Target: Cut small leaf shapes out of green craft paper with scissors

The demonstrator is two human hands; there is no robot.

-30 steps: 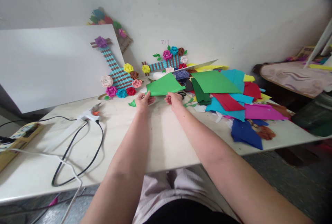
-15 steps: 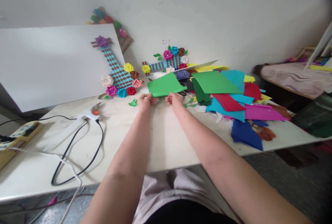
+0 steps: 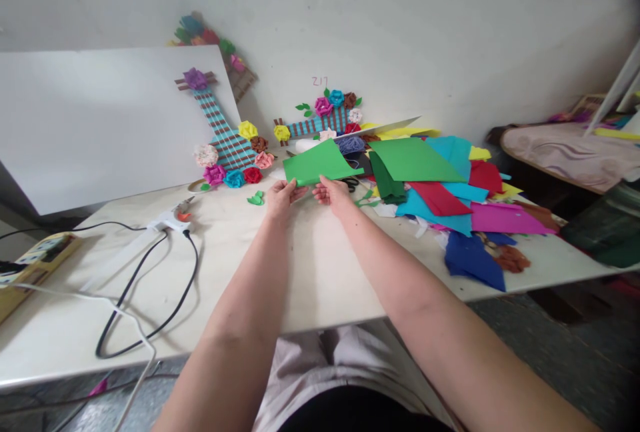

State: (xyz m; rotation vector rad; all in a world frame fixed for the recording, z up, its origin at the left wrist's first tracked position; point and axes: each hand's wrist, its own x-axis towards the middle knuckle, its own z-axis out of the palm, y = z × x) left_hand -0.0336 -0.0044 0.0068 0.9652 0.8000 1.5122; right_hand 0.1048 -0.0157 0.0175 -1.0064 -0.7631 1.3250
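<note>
A bright green sheet of paper [image 3: 320, 162] is held up over the middle of the table, its near edge folded over. My left hand [image 3: 283, 197] pinches the near left corner, thumb on top. My right hand [image 3: 331, 193] grips the same near edge a little further right, with thumb above and fingers curled beneath. Just left of my left hand lie small cut green leaves [image 3: 256, 199]. Black scissor handles [image 3: 351, 184] show partly behind my right hand. A second green sheet [image 3: 415, 159] rests on the colored paper pile at the right.
A glue gun [image 3: 173, 220] with a looping black cord lies at left, near a power strip [image 3: 43, 259]. Two flower-trimmed guitar shapes [image 3: 225, 132] stand at the back by a white board [image 3: 110, 119]. Blue paper [image 3: 475, 260] sits near the table's right front edge.
My right hand has slid slightly left along the sheet's near edge. The fold along that edge now looks more pronounced. My left hand stays at its corner.
</note>
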